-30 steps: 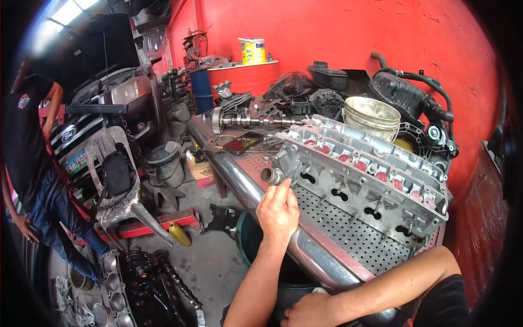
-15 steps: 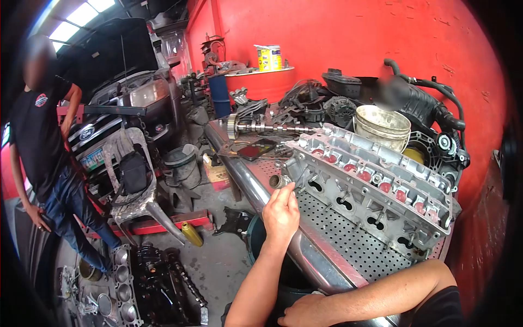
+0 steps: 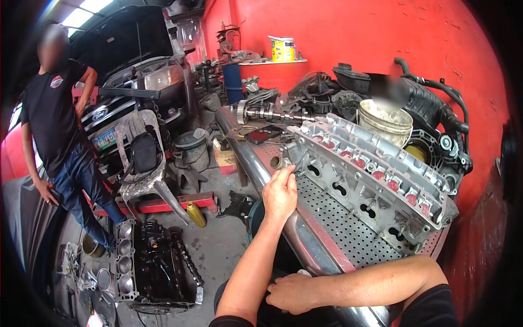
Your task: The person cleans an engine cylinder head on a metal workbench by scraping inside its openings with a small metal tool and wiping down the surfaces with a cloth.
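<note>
My left hand [image 3: 280, 192] is raised at the near left end of a grey metal cylinder head [image 3: 354, 180], its fingers together beside a round, rusty port [image 3: 277, 162]. Whether it grips anything there is too small to make out. Low in the view, my right hand [image 3: 293, 293] rests with curled fingers near the bench's front edge, close to my lap. A small pale object shows just behind its knuckles. The cylinder head lies tilted on a perforated metal bench top [image 3: 332, 240], with reddish round parts along its upper side.
A camshaft [image 3: 278, 115] and a dark phone-like object [image 3: 259, 136] lie behind the cylinder head's left end. A dirty white bucket [image 3: 384, 124] stands behind it. At left, a person [image 3: 60, 114] stands near a chair [image 3: 147, 188]; an engine block [image 3: 158, 267] sits on the floor.
The view has shifted slightly, so the surroundings sit farther right at left. My left hand stays beside the port; my right hand appears slightly higher and farther left, more of it visible.
</note>
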A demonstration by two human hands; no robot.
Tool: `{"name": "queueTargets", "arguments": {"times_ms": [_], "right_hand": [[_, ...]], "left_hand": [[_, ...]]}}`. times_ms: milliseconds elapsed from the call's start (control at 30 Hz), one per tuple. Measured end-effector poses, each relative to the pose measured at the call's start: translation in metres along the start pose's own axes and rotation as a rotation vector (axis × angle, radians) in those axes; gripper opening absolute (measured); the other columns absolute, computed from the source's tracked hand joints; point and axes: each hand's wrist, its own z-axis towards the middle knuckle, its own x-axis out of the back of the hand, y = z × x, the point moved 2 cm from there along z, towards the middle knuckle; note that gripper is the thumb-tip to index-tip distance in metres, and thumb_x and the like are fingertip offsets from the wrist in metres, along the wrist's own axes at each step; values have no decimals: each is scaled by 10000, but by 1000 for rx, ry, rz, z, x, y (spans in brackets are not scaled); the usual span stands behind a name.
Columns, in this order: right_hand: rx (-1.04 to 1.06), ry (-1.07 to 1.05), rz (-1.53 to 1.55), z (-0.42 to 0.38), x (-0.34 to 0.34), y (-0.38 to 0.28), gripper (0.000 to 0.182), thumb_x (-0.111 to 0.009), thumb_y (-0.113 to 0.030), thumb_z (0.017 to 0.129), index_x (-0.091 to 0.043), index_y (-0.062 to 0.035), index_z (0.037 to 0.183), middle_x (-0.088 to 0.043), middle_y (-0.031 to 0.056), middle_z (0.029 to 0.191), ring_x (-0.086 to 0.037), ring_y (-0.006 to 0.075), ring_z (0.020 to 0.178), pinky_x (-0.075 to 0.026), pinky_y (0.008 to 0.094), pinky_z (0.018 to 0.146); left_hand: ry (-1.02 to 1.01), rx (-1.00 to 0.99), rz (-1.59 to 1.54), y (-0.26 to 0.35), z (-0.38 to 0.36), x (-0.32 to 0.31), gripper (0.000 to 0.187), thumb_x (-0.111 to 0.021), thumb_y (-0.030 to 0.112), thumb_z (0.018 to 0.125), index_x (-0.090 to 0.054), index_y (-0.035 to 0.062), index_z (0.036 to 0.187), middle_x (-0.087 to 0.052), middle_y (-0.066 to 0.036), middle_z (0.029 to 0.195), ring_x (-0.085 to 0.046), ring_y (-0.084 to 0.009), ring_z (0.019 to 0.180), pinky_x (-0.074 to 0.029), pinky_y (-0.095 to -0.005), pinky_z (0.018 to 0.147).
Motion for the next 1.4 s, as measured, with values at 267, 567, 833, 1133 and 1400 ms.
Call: {"name": "queueTargets", "arguments": {"times_ms": [267, 567, 833, 1133, 1400], "right_hand": [[27, 171, 99, -2, 20, 1, 165, -643, -132, 922, -590, -5, 1013, -663, 207, 1093, -671, 375, 1059, -560, 473, 845], [-215, 979, -313, -80, 117, 38, 179, -680, -169, 838, -579, -64, 942, -588, 106, 1080, -614, 294, 964, -530, 405, 782], [-929, 754, -1190, -45, 145, 139, 230, -624, -244, 814, -703, -113, 986, -586, 78, 1163, -546, 236, 1015, -439, 370, 849], [-1288, 384, -1022, -20, 153, 138, 292, -563, -254, 913, -713, -62, 1075, -569, 110, 1163, -523, 245, 1064, -400, 394, 881], [-1449, 239, -1009, 3, 142, 143, 246, -567, -207, 931, -658, -66, 1110, -648, 55, 896, -642, 201, 832, -435, 389, 758]], "left_hand": [[-6, -31, -117, 0, -7, 6, 246, -643, 21, 921, -713, 0, 1157, -736, -165, 1099, -727, -288, 1026, -555, -345, 898], [226, -71, -244, -30, -17, 7, 269, -665, 6, 898, -710, -1, 1163, -725, -177, 1005, -720, -354, 876, -572, -399, 775], [195, -65, -353, -26, -17, 16, 245, -660, 13, 912, -699, 5, 1154, -693, -157, 911, -682, -353, 793, -545, -435, 703], [195, -28, -455, -27, -16, 20, 259, -669, -16, 905, -687, 2, 1163, -653, -134, 850, -650, -328, 731, -523, -431, 654], [172, -34, -439, -29, -18, 21, 261, -669, -26, 901, -685, -4, 1160, -633, -133, 827, -636, -326, 713, -513, -434, 639]]}}
